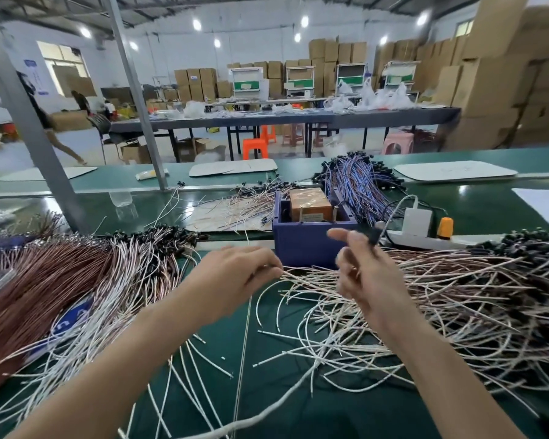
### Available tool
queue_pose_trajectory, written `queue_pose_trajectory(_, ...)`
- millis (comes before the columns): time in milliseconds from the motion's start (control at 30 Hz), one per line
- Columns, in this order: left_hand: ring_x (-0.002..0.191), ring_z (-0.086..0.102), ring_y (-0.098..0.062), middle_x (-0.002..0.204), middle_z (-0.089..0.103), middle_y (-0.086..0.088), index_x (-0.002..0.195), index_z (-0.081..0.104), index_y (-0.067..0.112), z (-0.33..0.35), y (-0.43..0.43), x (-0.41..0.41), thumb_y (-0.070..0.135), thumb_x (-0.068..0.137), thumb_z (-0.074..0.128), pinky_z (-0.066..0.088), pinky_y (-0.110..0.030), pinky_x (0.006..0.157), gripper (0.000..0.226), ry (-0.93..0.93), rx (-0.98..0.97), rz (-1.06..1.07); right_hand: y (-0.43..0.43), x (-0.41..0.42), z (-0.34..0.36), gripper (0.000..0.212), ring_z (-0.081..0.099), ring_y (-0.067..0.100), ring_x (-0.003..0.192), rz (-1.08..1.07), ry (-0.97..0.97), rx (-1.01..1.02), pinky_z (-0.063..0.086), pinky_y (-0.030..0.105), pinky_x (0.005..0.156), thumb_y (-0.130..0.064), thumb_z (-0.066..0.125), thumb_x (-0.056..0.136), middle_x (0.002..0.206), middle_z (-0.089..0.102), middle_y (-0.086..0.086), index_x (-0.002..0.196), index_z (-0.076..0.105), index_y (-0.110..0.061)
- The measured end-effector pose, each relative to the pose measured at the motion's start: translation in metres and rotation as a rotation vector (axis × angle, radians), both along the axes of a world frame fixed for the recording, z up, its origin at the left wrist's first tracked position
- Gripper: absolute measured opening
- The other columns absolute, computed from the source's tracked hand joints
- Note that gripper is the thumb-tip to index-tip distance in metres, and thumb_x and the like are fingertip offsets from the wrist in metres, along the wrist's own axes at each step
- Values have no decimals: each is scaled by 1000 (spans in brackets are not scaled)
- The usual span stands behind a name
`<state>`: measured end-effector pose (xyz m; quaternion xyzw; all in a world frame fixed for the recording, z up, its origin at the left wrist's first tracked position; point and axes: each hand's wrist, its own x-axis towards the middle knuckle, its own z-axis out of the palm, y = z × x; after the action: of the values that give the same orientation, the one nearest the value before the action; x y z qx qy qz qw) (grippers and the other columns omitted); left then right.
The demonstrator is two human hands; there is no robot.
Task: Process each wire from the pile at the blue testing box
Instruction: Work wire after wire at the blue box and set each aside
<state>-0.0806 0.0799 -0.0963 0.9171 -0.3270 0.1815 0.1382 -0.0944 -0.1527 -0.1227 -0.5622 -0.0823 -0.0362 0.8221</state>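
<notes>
ideally the left hand (235, 277), pinching a wire (293, 275), feeds it squarely into the blue testing box (301, 245); right hand (362, 277) too blurred to tell its grip

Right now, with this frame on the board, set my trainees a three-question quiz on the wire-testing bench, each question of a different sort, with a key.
1. True or false: the blue testing box stands on the green bench, left of the white power strip.
2. What does the left hand pinch? A) the ends of pale wires B) a plastic bag C) a cardboard sheet
3. Fill in: the bright item standing on the power strip is ____ in colour.
Key: 1 true; 2 A; 3 orange.
</notes>
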Motion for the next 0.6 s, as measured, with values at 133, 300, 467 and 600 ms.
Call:
queue_pose_trajectory(133, 88, 64, -14, 97, 68, 10, 101, 70, 25, 12, -23, 9, 40, 103, 47, 35, -29, 89, 28, -384, 161, -92, 24, -3, -17, 26, 48, -3, 49, -49, -203, -599, 36, 10, 48, -46, 54, 98, 65, 62, -20, 99, 71, -26)
queue_pose_trajectory(300, 112, 59, -23, 111, 68, 4, 110, 71, 18, 4, -40, 17, 26, 95, 67, 36, -42, 107, 16, -562, -97, 57, 21, 3, -31, 22, 46, -1, 46, -191, -159, -481, 34, 9, 48, -28, 57, 102, 64, 66, -10, 88, 74, -26)
queue_pose_trajectory(467, 82, 56, -5, 94, 64, 13, 98, 57, 27, -16, -50, 16, 31, 103, 47, 48, -29, 74, 13, 187, -1032, 359, 10, 10, -42, 33, 39, 1, 42, -186, -106, -444, 31, 12, 43, -41, 56, 96, 71, 70, 1, 91, 76, -16)
queue_pose_trajectory(600, 94, 66, -21, 103, 74, -9, 103, 60, 13, -16, -57, 42, 27, 106, 44, 53, -39, 84, 22, 970, -1567, 310, 9, 20, -50, 36, 48, 2, 52, -134, -113, -526, 38, 16, 54, -47, 57, 94, 66, 67, -4, 88, 77, -18)
